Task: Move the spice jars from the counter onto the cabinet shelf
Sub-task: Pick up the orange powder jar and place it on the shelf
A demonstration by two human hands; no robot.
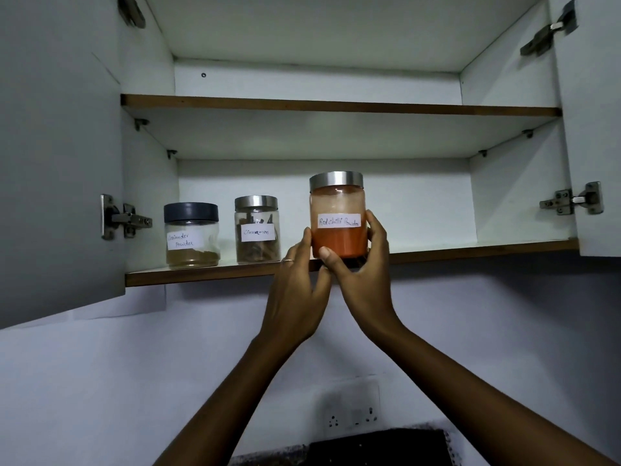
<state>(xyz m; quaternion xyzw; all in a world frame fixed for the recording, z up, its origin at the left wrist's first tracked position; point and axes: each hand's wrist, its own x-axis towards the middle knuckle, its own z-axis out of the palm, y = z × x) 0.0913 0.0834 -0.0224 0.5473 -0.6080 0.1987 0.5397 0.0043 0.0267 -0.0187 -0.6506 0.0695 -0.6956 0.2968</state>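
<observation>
Both hands were raised to the lower cabinet shelf (pixel 208 275) at the centre of the frame. The right hand (pixel 361 264) grasped the red chilli powder jar (pixel 337 218), its thumb pressed across the front near the base and its fingers curled round the jar's right side. The left hand (pixel 297 284) lay against the jar's left side with fairly straight fingers touching the glass and the thumb reaching towards the base; a ring showed on one finger. The jar stood upright at the shelf's front edge, its base hidden behind the thumb, so whether it rested on the board or was just above it could not be told. It had a steel lid, a white handwritten label and orange-red powder filling it most of the way.

To its left on the same shelf stood the cinnamon jar (pixel 257 230), steel-lidded and holding bark pieces, near but apart from the held jar. Further left was the coriander powder jar (pixel 191 235) with a dark lid and brownish powder low inside. The upper shelf (pixel 336 105) crossed the top of the frame. Open cabinet doors (pixel 57 163) flanked both sides. A wall socket (pixel 351 418) sat at lower centre, under the forearms.
</observation>
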